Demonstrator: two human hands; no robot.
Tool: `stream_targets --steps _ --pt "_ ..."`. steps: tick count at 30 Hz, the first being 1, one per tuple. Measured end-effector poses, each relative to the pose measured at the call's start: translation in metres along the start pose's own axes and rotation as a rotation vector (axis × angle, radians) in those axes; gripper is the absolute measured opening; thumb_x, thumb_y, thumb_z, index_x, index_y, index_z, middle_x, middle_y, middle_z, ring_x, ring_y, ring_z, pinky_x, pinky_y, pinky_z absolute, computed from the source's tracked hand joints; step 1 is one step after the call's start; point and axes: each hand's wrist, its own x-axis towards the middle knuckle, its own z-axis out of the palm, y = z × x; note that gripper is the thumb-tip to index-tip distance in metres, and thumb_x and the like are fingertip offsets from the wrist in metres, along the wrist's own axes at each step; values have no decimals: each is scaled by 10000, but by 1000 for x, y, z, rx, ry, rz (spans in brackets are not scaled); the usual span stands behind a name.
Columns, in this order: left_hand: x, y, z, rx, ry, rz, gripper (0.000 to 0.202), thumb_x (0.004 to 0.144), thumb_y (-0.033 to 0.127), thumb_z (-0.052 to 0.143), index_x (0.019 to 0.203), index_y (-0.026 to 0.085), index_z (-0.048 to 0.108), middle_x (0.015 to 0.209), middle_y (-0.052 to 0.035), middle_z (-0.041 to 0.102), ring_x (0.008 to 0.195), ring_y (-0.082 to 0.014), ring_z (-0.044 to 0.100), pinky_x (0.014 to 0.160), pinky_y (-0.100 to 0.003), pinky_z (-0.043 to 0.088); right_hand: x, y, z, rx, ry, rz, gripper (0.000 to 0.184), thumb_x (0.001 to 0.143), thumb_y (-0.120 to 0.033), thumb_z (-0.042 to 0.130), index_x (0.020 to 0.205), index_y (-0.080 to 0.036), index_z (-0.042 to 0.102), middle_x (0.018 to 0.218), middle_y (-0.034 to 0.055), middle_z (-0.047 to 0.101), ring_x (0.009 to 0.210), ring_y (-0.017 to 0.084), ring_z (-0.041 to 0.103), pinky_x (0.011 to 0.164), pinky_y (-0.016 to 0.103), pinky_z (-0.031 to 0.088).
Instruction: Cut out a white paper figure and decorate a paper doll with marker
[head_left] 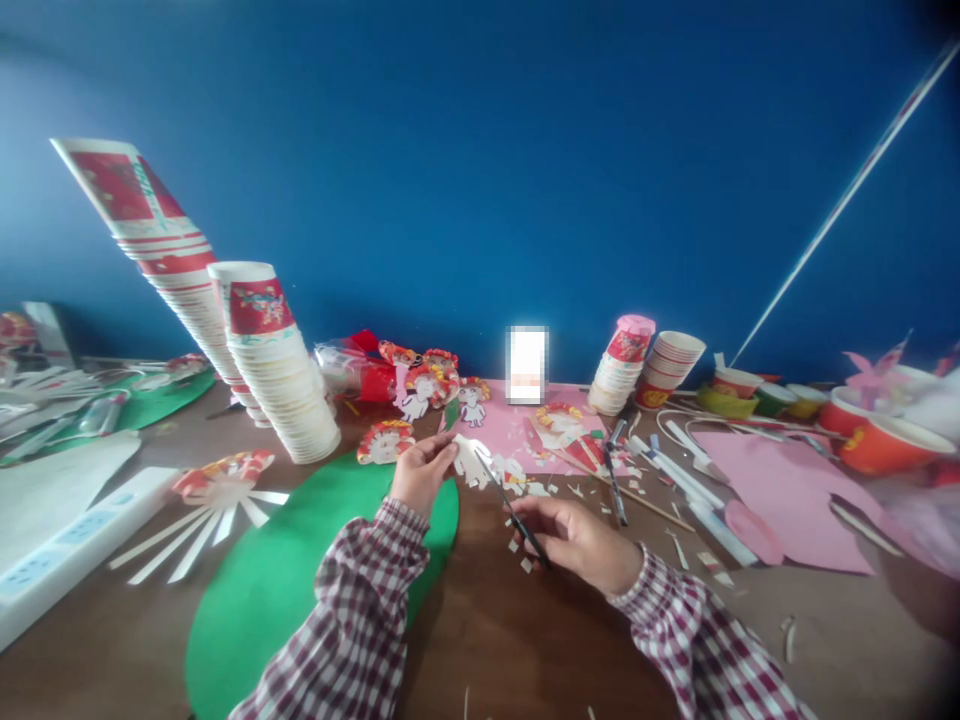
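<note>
Work surface was a brown table (510, 640) set against a plain deep-blue wall (480, 180); a pale strip (847, 195) ran diagonally up the wall at right. Left hand (420, 470) pinched a white paper piece (471, 460) by its edge, just above the table near centre, over the far end of a green oval sheet (300, 560). Right hand (577, 540) was closed around the handles of the scissors (517, 515), blades angled up to the white paper piece and touching it. White offcuts (525, 565) lay scattered on the table between and beyond the hands. Left of centre: two leaning stacks of red-and-white paper cups (277, 370), and a cut cup with fanned strips (217, 490) lying flat. Right of centre: pink sheet (780, 490), shorter cup stacks (622, 365) by the wall, an orange bowl (885, 445), pens (615, 480). Whole table crowded; lighting dim at the edges.
</note>
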Motion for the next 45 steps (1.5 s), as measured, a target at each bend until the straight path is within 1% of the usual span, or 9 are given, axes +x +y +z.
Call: stream_targets --steps 3,6,13,19,27,29,34,40,45 --pt "-4 1 4 13 0 -17 424 504 306 794 851 113 647 679 -28 669 584 -110 607 571 -235 499 1 5 1 -29 21 45 452 739 -363 680 1115 -147 554 772 26 614 643 98 572 559 219 476" --pt "-7 2 8 32 34 -30 417 504 302 794 853 128 647 687 -13 656 577 -100 594 532 -217 488 3 6 4 -69 37 95 473 713 -381 693 1105 -150 563 793 38 637 645 115 593 511 207 464" --pt "-16 2 18 -5 42 -67 387 508 262 787 840 139 630 664 10 625 543 -85 574 492 -202 490 7 8 9 -77 64 110 479 704 -408 687 1079 -139 557 776 51 667 648 138 629 567 249 487" --pt "-14 -7 17 43 56 -85 398 519 282 779 855 142 620 650 23 593 523 -81 556 453 -191 476 7 16 7 -54 43 82 444 719 -377 690 1081 -148 574 776 48 677 665 135 632 638 277 503" --pt "-7 -20 11 -3 -31 -49 420 519 243 785 889 129 621 759 -17 647 611 -115 605 571 -247 510 8 18 6 -55 42 78 462 721 -393 688 1101 -151 580 777 49 676 666 138 634 638 279 507" --pt "-7 -20 12 -11 -42 -48 417 515 240 789 876 119 621 721 -10 644 586 -108 602 584 -243 507 7 17 5 -78 53 87 470 716 -393 693 1102 -149 583 771 50 676 648 133 629 620 269 503" --pt "-11 -16 15 8 -16 -115 354 484 276 809 714 108 599 584 0 615 534 -99 586 531 -204 478 7 15 7 -82 56 90 473 713 -402 694 1098 -149 588 762 45 678 636 130 625 595 252 494" --pt "-16 -10 21 67 14 -145 414 509 354 785 806 147 586 640 4 634 545 -122 600 483 -230 490 7 14 8 -86 71 59 458 730 -407 678 1097 -148 590 758 49 677 655 140 633 605 255 496" --pt "-15 -13 20 21 13 -133 425 483 297 796 822 132 600 679 -1 643 586 -118 599 525 -239 512 7 8 9 -29 104 73 456 725 -401 682 1091 -150 580 781 52 672 669 143 635 597 246 496"
